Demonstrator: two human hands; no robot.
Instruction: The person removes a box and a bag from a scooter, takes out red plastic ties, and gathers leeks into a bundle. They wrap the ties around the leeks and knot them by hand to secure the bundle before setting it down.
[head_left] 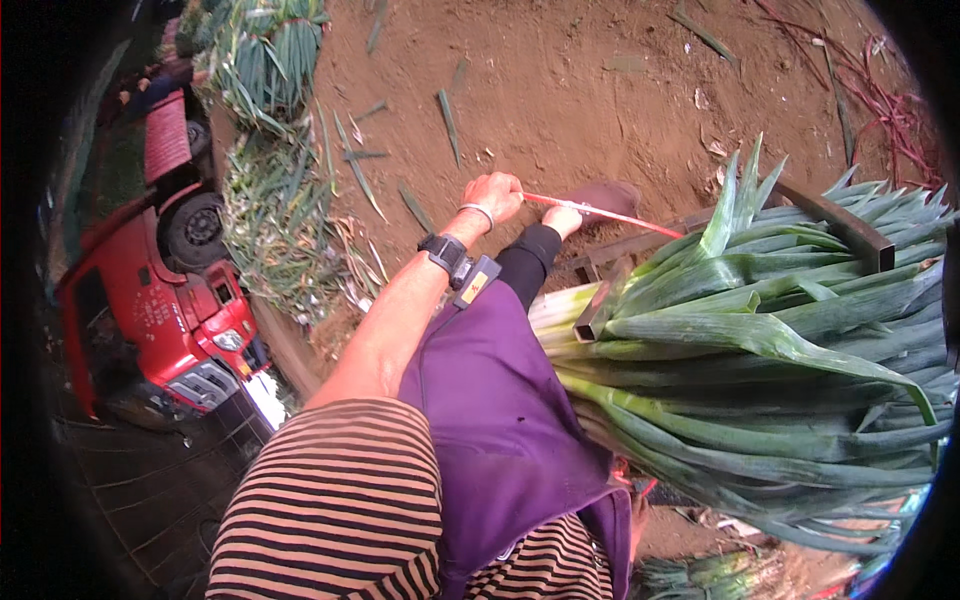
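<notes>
My left hand is closed on the end of a red strap, pulled taut. The strap runs right to a large bundle of leeks. Their pale stalks point toward me and their long green leaves spread right. The bundle lies in a metal frame, with one bar across the leaves. A skin-coloured patch beside my purple apron may be part of my right hand. Its fingers are hidden, though a bit of red strap shows close by. A brown shoe is partly behind the strap.
More leeks and loose leaves are piled at the far left. Beyond them stands a red truck. Tangled red straps lie on the brown soil at the far right. Other leeks show at the lower right.
</notes>
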